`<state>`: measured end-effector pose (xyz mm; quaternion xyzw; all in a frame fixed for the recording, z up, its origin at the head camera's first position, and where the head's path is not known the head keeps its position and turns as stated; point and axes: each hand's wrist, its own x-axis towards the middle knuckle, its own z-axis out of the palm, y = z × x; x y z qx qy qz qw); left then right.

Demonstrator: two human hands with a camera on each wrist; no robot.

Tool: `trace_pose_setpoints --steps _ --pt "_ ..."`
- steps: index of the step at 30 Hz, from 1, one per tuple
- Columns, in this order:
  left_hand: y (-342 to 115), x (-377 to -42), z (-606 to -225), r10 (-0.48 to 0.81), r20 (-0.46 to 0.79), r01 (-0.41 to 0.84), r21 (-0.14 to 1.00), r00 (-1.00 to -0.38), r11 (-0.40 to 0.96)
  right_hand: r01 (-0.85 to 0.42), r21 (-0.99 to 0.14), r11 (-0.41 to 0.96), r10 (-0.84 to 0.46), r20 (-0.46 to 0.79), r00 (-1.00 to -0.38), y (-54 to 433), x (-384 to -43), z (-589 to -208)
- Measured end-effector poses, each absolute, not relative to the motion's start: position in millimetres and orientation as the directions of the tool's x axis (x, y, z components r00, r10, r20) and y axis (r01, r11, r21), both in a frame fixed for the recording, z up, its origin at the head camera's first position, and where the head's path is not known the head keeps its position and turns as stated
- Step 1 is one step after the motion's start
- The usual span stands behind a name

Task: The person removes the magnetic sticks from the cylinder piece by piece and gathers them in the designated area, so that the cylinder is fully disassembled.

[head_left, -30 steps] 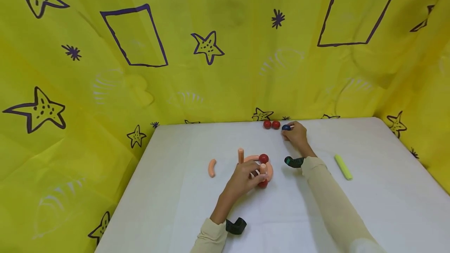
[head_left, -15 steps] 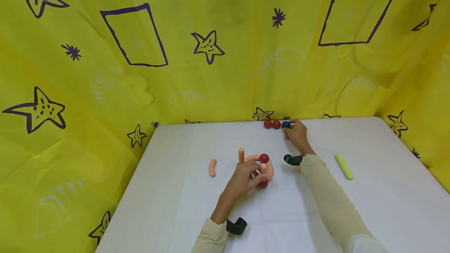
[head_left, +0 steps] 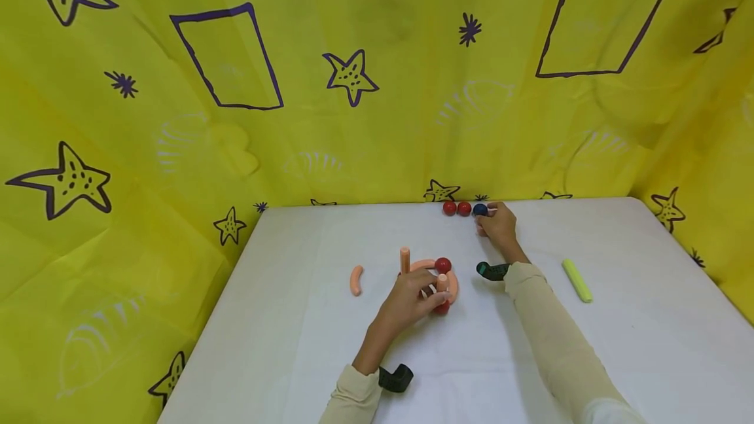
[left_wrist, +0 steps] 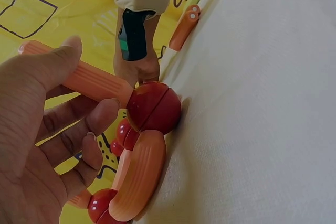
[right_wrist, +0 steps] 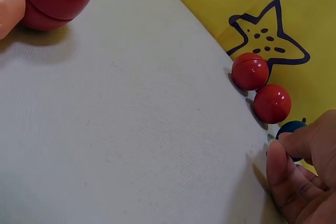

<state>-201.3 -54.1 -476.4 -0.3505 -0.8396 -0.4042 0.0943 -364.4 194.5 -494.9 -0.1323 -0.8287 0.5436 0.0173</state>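
My left hand (head_left: 409,296) pinches an upright straight orange rod (left_wrist: 94,81) between thumb and fingers. The rod's lower end meets a red ball (left_wrist: 154,107). That ball is part of a ring of curved orange rods (head_left: 452,286) and red balls lying on the table. A second straight rod (head_left: 404,260) stands up behind my left hand. Toward the table's back edge, my right hand (head_left: 501,226) holds a dark blue ball (head_left: 480,210) with thumb and fingertips, partly covering it. Beside the blue ball, two red balls (right_wrist: 250,72) sit in a row.
A loose curved orange rod (head_left: 356,281) lies left of the ring. On the right lies a yellow-green rod (head_left: 577,281). A yellow patterned curtain (head_left: 377,142) hangs along the back and sides of the white table (head_left: 294,358).
My right hand has shifted the blue ball slightly back, beside the red balls. My left hand has stayed in place on the upright rod.
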Motion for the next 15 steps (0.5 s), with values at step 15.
trace_pose_setpoints --steps 15 --pt "-56 -205 -480 0.524 0.532 0.743 0.538 -0.665 0.397 0.270 -0.851 0.451 0.223 -0.186 -0.957 194 -358 -484"
